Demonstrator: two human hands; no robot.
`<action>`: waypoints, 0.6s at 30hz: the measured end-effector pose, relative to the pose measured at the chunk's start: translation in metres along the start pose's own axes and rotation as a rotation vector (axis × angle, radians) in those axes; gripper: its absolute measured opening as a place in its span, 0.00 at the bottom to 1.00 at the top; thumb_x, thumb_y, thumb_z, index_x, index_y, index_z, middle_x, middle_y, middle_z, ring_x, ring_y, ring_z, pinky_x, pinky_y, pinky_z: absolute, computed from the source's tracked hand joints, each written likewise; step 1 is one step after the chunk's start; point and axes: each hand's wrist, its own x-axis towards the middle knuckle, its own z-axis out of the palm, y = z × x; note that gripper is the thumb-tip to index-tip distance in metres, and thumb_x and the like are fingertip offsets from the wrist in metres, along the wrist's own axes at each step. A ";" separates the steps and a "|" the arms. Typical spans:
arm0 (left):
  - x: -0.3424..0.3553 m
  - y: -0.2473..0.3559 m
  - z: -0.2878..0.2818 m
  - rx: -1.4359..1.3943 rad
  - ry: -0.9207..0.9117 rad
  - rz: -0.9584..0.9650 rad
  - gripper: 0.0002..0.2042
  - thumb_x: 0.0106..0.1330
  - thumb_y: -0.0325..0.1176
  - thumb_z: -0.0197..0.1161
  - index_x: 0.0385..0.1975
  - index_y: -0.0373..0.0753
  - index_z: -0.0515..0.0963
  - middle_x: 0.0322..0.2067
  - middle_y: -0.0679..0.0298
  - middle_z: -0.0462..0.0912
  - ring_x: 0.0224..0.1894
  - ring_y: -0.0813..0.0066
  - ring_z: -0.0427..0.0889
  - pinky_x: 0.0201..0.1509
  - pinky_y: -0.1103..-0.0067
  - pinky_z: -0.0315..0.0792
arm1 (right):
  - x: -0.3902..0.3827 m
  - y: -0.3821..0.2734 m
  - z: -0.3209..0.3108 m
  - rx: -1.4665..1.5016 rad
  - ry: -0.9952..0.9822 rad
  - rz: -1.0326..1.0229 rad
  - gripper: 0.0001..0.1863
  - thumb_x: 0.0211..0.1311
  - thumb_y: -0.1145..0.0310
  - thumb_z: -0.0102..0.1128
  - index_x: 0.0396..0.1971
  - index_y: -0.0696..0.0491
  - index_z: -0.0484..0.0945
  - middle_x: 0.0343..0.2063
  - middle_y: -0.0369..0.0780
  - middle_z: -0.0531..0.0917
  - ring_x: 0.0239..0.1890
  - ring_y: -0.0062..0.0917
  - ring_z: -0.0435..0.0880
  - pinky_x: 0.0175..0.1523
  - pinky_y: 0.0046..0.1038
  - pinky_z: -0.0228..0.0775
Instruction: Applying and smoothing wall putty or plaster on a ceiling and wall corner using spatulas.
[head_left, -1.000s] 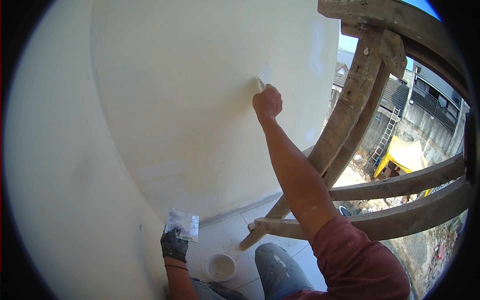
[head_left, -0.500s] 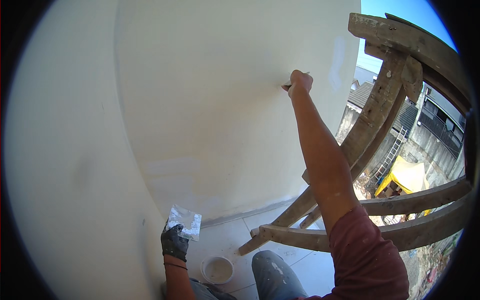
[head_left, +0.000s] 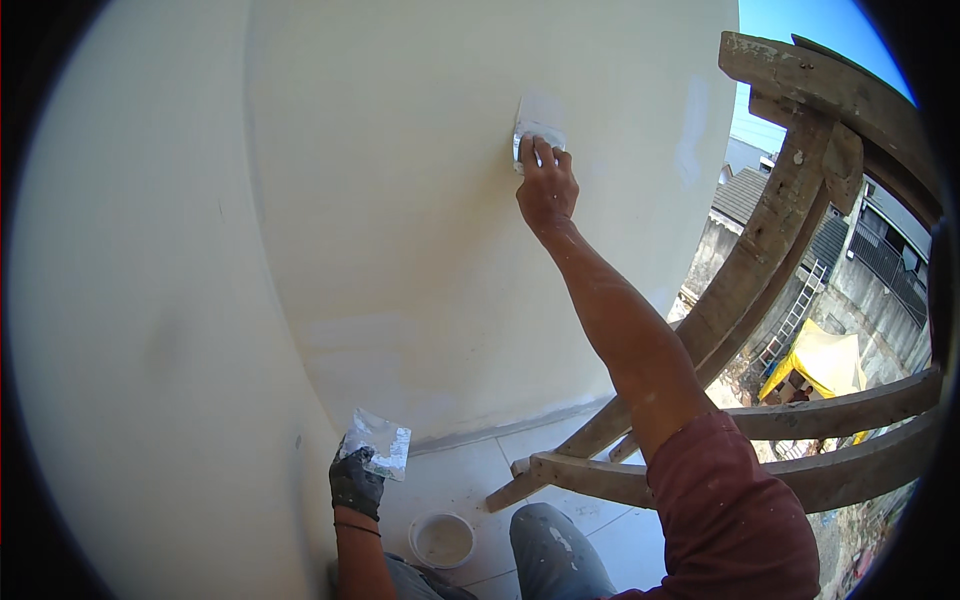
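Note:
My bare right hand [head_left: 547, 190] is closed on a flat putty knife [head_left: 526, 140], its blade laid against the cream wall [head_left: 430, 220]. A pale, fresh-looking patch of putty [head_left: 541, 108] shows just above that blade. Low on the left, my left hand [head_left: 356, 484], in a black glove, grips a square metal plate [head_left: 382, 440] smeared with white putty. Its fingers are partly hidden behind the plate. On the tiled floor below stands a round white tub [head_left: 442, 540] with greyish-white stuff in it.
A rough wooden frame [head_left: 770, 230] rises on the right, its lower rails [head_left: 600, 480] crossing beside my right arm. Another wall [head_left: 140, 300] meets this one at the left. Beyond the frame lie a drop, a ladder [head_left: 795, 315] and a yellow canopy [head_left: 815, 360].
My right hand has moved left along the wall and turned, so the putty knife now shows flat on it. A pale patch has appeared there. My left hand holds the plate much as before.

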 end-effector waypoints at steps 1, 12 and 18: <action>-0.002 0.002 0.000 0.029 0.011 0.015 0.27 0.60 0.19 0.55 0.63 0.30 0.69 0.56 0.51 0.78 0.57 0.55 0.79 0.62 0.64 0.75 | -0.021 -0.006 -0.001 0.015 -0.043 0.009 0.28 0.51 0.79 0.63 0.56 0.49 0.79 0.55 0.37 0.81 0.47 0.38 0.82 0.47 0.37 0.81; 0.005 -0.010 -0.035 0.284 -0.004 0.130 0.25 0.62 0.18 0.54 0.63 0.32 0.70 0.56 0.50 0.78 0.57 0.54 0.79 0.60 0.61 0.76 | 0.093 0.017 -0.056 0.214 -0.347 0.838 0.16 0.59 0.74 0.57 0.48 0.56 0.79 0.50 0.44 0.81 0.49 0.39 0.84 0.50 0.37 0.79; 0.000 -0.003 -0.008 0.022 0.073 0.002 0.22 0.63 0.19 0.56 0.60 0.30 0.72 0.53 0.50 0.80 0.54 0.58 0.82 0.56 0.65 0.79 | 0.120 -0.040 -0.061 0.312 -0.544 0.746 0.12 0.57 0.73 0.58 0.40 0.58 0.83 0.48 0.45 0.82 0.48 0.40 0.85 0.47 0.37 0.81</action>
